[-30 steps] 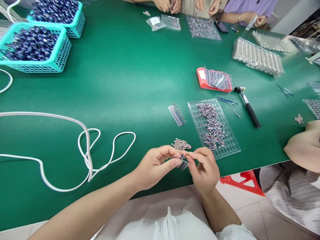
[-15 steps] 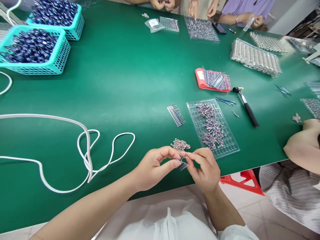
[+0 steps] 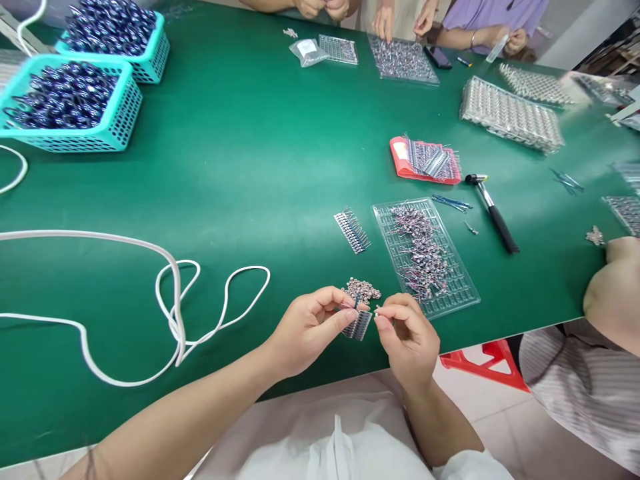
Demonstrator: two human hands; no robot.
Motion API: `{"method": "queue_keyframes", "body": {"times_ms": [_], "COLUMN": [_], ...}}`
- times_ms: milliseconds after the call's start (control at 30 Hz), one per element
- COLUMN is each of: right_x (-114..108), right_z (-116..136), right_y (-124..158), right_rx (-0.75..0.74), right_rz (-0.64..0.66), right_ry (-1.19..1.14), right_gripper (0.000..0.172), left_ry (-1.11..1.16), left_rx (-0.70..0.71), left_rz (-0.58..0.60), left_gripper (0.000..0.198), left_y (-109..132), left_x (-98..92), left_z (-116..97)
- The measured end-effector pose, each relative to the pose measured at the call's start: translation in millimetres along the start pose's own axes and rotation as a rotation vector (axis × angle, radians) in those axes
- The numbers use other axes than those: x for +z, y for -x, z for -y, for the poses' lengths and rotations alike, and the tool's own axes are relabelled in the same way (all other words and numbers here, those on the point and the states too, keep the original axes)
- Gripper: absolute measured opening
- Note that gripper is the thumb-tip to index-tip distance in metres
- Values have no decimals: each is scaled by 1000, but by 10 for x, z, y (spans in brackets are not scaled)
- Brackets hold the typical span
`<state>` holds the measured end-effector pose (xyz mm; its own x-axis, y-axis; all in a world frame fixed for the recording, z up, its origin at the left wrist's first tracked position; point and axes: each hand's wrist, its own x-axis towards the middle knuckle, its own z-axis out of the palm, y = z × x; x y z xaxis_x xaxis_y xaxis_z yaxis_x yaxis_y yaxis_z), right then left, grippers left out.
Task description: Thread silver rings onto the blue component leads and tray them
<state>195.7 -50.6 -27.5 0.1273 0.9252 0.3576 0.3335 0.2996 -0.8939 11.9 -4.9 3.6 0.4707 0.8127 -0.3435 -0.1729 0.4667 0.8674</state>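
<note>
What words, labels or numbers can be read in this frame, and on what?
None can be read.
Plastic bag, white label: too small and blurred.
Red tray, white patch: too blurred.
Strip of parts in the left hand: no legible marking.

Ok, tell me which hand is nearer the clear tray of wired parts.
Right. The right hand is just off the clear tray at its near left corner; the left hand, holding a strip of parts, is farther left, past the right one.
</note>
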Motion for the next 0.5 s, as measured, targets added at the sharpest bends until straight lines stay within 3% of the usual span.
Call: {"method": "queue_keyframes", "body": {"times_ms": [133, 500], "right_x": [42, 73], "right_z": [-6, -28], "right_y": [28, 15], "right_rx": [83, 90], "right_rz": [-9, -6], "right_ry": [-107, -140], "right_gripper": [15, 17], "left_ry": [-13, -160], "left_rx": [7, 32], "left_rz": [-40, -60], "left_gripper": [19, 17], "left_y": [-11, -1], "left_x": [7, 2], "left_z": [5, 21]}}
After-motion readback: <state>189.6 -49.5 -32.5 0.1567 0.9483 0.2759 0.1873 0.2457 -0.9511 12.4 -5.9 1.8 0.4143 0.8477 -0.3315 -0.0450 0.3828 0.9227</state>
